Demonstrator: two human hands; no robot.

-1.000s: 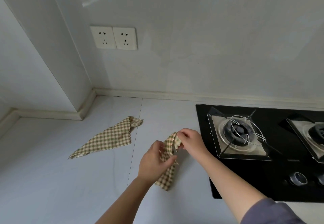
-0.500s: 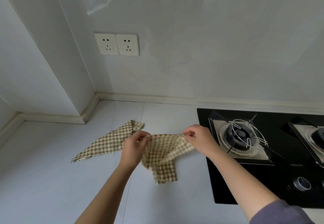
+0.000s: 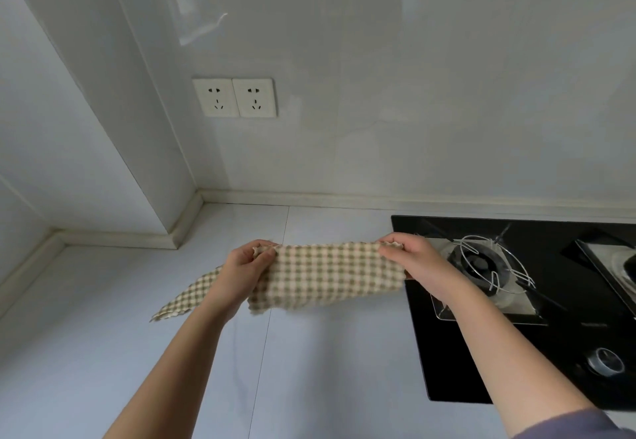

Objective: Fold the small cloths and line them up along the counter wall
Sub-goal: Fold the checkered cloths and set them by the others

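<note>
A small beige checked cloth is stretched flat in the air above the counter. My left hand pinches its upper left corner, and my right hand pinches its upper right corner. A second checked cloth lies on the counter behind my left forearm, which hides part of it.
The white counter meets the wall at a low skirting, with a jutting wall corner at the left. A black gas hob with a burner and a knob fills the right. Two sockets sit on the wall.
My hands have moved apart and up, and the bunched cloth has been pulled out into a flat sheet. The view has tilted upward. The second cloth has stayed put.
</note>
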